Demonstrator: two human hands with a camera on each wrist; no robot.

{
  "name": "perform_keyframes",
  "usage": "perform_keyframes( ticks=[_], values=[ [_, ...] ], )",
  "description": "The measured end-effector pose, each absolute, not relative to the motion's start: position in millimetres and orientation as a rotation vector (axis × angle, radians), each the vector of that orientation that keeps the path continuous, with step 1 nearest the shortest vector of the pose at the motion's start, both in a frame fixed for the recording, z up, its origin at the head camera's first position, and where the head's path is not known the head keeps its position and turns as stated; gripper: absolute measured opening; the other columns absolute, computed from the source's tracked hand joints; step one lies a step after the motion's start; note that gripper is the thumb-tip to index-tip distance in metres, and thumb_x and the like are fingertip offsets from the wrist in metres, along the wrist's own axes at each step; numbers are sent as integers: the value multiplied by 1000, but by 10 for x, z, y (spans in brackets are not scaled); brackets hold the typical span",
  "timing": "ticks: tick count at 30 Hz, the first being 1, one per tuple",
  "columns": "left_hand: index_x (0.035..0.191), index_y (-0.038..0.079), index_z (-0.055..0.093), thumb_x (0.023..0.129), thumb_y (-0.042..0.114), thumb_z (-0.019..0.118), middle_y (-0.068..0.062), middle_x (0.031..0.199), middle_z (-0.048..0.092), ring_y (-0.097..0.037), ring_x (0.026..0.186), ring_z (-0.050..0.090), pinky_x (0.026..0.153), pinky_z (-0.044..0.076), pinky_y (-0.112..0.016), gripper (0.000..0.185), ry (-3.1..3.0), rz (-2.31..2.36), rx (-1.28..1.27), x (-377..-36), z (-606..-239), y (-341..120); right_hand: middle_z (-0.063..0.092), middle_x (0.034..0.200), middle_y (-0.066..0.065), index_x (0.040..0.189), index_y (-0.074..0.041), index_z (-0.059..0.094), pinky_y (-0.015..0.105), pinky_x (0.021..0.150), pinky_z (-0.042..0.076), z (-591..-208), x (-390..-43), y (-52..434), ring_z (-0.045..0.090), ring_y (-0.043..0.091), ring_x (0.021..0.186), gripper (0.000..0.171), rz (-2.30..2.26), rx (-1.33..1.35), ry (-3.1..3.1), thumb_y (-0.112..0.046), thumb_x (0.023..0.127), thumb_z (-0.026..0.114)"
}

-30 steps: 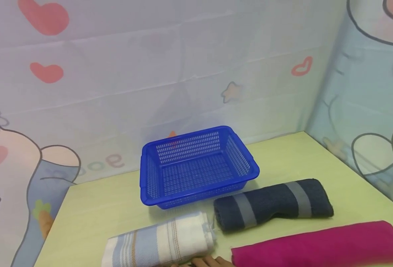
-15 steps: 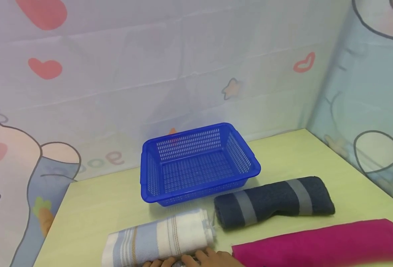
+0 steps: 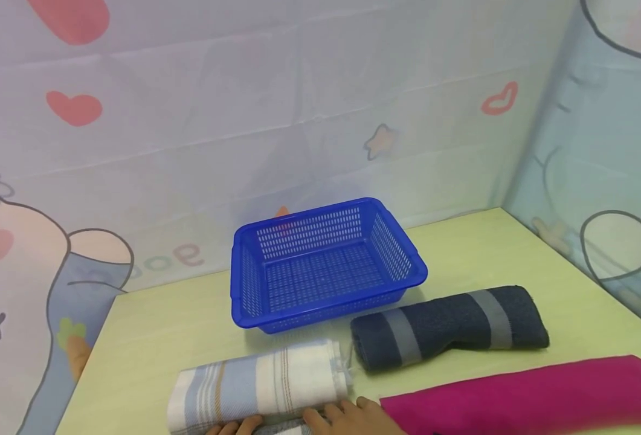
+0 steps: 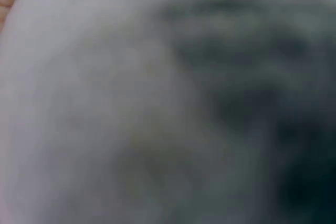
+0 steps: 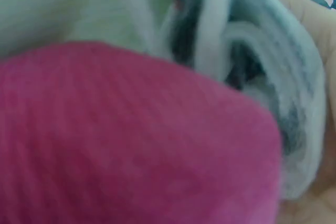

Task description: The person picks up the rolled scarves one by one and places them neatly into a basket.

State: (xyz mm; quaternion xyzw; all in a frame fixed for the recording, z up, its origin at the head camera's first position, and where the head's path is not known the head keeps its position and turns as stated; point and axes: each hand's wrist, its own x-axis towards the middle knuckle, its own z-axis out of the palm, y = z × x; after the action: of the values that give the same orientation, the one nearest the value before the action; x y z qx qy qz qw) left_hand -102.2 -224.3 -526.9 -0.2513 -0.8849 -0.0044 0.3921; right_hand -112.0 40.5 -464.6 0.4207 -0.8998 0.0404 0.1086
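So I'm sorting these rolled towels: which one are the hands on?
The pale blue-and-white striped towel, front left; both hands touch its near edge. The navy and magenta rolls lie untouched.

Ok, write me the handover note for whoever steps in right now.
Left hand: fingers on the near edge of the rolled striped towel, at the bottom edge of the head view; grip not clear.
Right hand: fingers on the same towel's near right end, beside the pink towel; grip also unclear.
Blue basket: on the table behind the towels, nothing in it.
Dark blue towel: rolled, lying right of the striped one, untouched.
Done: three towels lie rolled or folded on the table.
Left: none is in the basket yet; the striped one is in hand.
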Motion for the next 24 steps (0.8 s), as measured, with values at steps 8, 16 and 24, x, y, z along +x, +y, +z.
perform_keyframes(
  ticks=[8, 16, 24],
  values=[
    [88, 22, 73, 103, 55, 20, 7, 60, 60, -6, 49, 44, 47, 32, -16, 64, -2217, -6, -628, -1040, -5180, -2239, 66, 83, -7, 109, -21, 60, 21, 49, 31, -4577, -1162, 410, 61, 7, 66, 59, 100, 1175, -2691, -73, 94, 36],
    [95, 26, 71, 81, 55, 64, 9, 65, 62, -5, 54, 48, 51, 36, -18, 33, -2447, 56, -600, -977, -5074, -2270, 67, 83, -9, 104, -22, 60, 20, 52, 26, -4524, -1166, 417, 60, 6, 67, 60, 90, 1123, -2685, -75, 92, 37],
    [99, 28, 71, 70, 56, 74, 9, 69, 64, -5, 58, 52, 54, 38, -20, 40, -2547, 71, -599, -933, -5016, -2301, 68, 87, -9, 106, -21, 60, 26, 64, 38, -4498, -1178, 479, 64, 7, 75, 61, 98, 1138, -2689, -75, 93, 35]
  ],
)
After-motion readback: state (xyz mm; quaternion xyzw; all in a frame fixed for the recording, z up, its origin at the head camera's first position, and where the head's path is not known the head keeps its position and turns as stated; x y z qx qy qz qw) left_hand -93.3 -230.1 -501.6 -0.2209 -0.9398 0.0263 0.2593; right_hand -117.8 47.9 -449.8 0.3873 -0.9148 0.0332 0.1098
